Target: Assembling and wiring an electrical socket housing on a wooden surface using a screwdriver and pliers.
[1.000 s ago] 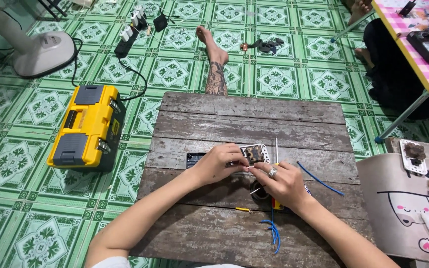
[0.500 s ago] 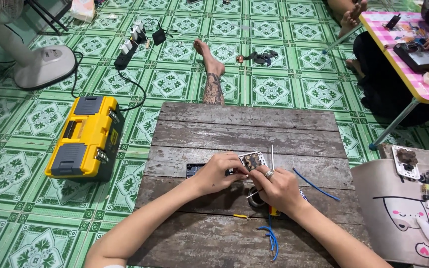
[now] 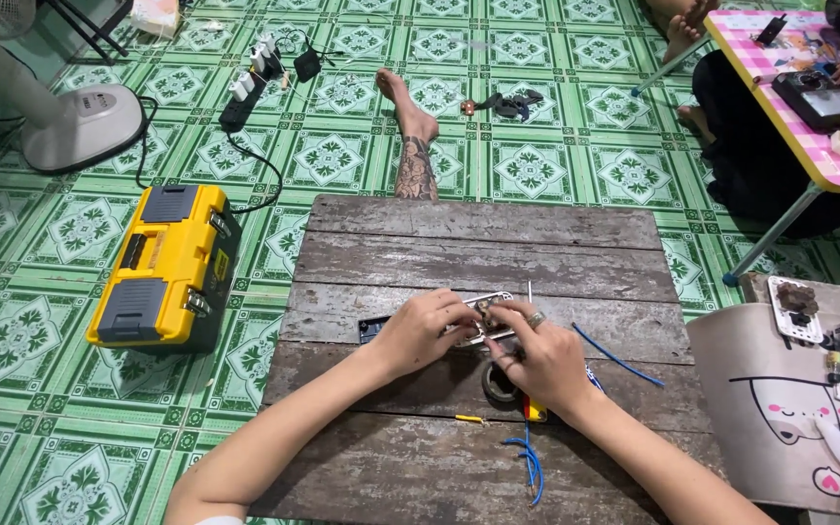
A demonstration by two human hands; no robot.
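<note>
Pinching a small white switch plate (image 3: 483,319) between both hands over the middle of the weathered wooden board (image 3: 478,253), just above its surface. Left hand (image 3: 423,332) curled on the plate's near-left end, fingers closed against it; right hand (image 3: 537,355) cupped over the right end, ringed finger bent, fingertips pressed at the metal parts in the middle, though whether also gripping the thin rod (image 3: 529,292) poking up beside it cannot be told. Likely trouble: a grip this small and this crowded could slip, letting the plate twist and drop onto the planks, or flicking a loose screw or clip into a gap between boards, hard to find again. Too much thumb pressure could crack the plastic or bend a terminal. Close by, a roll of dark tape (image 3: 500,382) under the right palm, a yellow-handled tool (image 3: 534,411), a loose blue wire (image 3: 617,356) to the right and a blue wire bundle (image 3: 529,463) toward the body: easy to snag with a wrist or sweep off the edge. Yellow toolbox (image 3: 162,264) on the tiled floor, well apart to the left.
</note>
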